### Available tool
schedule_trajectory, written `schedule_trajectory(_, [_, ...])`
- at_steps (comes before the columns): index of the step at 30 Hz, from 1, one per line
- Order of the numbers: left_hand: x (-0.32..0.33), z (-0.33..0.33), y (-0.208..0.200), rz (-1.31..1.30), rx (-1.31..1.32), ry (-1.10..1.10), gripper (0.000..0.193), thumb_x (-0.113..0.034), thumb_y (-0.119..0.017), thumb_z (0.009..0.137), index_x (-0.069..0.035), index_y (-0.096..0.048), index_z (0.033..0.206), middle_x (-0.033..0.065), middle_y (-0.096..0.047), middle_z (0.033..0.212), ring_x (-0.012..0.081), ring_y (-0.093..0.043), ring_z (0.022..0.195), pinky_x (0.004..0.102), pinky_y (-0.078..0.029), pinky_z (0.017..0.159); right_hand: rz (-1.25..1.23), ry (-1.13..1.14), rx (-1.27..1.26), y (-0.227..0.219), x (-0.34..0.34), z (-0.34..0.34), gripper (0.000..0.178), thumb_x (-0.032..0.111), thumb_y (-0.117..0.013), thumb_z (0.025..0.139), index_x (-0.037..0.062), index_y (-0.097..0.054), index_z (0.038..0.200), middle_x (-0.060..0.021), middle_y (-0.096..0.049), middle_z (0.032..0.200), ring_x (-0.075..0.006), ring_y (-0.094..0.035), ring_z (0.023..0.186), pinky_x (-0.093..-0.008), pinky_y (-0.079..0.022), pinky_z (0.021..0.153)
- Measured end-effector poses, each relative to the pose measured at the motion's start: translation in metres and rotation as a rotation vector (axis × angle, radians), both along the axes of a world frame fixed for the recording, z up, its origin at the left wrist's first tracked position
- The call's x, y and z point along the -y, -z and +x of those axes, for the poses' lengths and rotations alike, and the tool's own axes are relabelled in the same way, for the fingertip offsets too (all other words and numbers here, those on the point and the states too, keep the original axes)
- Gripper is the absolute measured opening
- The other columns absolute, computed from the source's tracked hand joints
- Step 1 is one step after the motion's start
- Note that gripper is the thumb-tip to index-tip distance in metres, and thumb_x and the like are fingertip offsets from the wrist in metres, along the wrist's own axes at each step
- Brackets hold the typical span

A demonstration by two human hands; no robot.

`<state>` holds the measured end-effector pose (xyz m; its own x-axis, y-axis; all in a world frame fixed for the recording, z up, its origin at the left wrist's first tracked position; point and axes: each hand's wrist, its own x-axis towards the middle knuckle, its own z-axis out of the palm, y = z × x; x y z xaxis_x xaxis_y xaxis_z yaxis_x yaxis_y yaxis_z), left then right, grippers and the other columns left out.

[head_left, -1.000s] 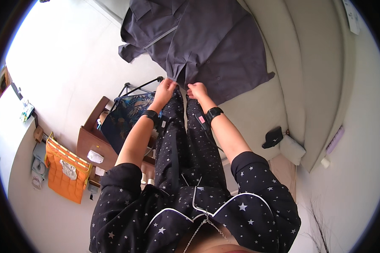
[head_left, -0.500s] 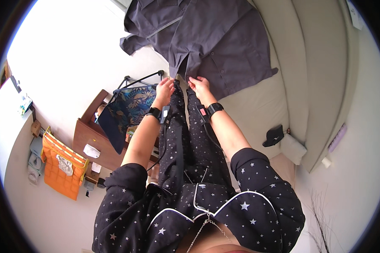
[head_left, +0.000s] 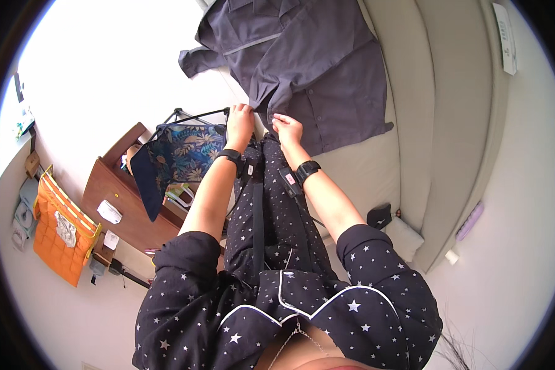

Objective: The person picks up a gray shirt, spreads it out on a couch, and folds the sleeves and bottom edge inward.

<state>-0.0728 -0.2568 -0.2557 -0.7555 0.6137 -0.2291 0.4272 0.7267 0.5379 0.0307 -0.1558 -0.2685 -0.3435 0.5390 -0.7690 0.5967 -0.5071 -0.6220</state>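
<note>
A dark grey button-up shirt [head_left: 327,74] lies spread over the beige sofa, one sleeve reaching out to the left. At its near edge, my left hand [head_left: 240,125] is closed with the fingertips at the fabric. My right hand [head_left: 288,129] pinches the same edge a short way to the right, beside the sleeve cuff or a fold; which of the two I cannot tell. Some of the cloth between the hands is bunched. Each wrist wears a black band and a small dark box with a cable.
The beige sofa [head_left: 367,179] curves along the right, with a black item [head_left: 379,216] and a small cushion [head_left: 404,239] on it. To the left stand a folding chair [head_left: 191,151] with leaf-print fabric, a brown wooden cabinet [head_left: 126,191] and an orange padded chair [head_left: 58,237].
The left hand has turned over, its back now showing, and it has moved slightly up to the shirt edge. The right hand stays near its place. The whole view has shifted a little.
</note>
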Motion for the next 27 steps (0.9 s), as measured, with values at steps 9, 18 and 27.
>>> schedule_trajectory(9, [-0.028, 0.013, -0.013, 0.294, 0.267, -0.17, 0.014, -0.009, -0.064, 0.069, -0.001, -0.062, 0.08, 0.0114, -0.059, 0.077, 0.0296, -0.057, 0.075, 0.0363, -0.045, 0.069, -0.156, 0.519, -0.204, -0.011, 0.003, -0.015, 0.017, -0.007, -0.061, 0.077, -0.0092, -0.057, 0.094, -0.0136, -0.06, 0.088, -0.0187, -0.061, 0.074, -0.0261, -0.055, 0.069])
schedule_trajectory(18, [-0.029, 0.006, -0.014, 0.173, 0.119, 0.073, 0.015, -0.012, -0.062, 0.073, -0.003, -0.063, 0.085, 0.011, -0.06, 0.081, 0.0294, -0.059, 0.077, 0.0352, -0.047, 0.068, 0.2, 0.31, 0.06, 0.007, 0.004, -0.004, 0.017, 0.0, -0.071, 0.067, 0.0032, -0.055, 0.073, -0.0039, -0.061, 0.066, -0.0113, -0.058, 0.06, -0.0254, -0.047, 0.056])
schedule_trajectory(27, [-0.033, 0.009, -0.011, 0.157, 0.247, -0.004, 0.019, -0.011, -0.062, 0.074, -0.002, -0.065, 0.09, 0.0132, -0.063, 0.083, 0.0271, -0.062, 0.077, 0.032, -0.047, 0.07, 0.615, -0.009, 0.132, -0.029, -0.006, -0.019, 0.035, 0.006, -0.072, 0.063, 0.0034, -0.038, 0.065, -0.0078, -0.043, 0.053, -0.0224, -0.04, 0.047, -0.0318, -0.039, 0.05])
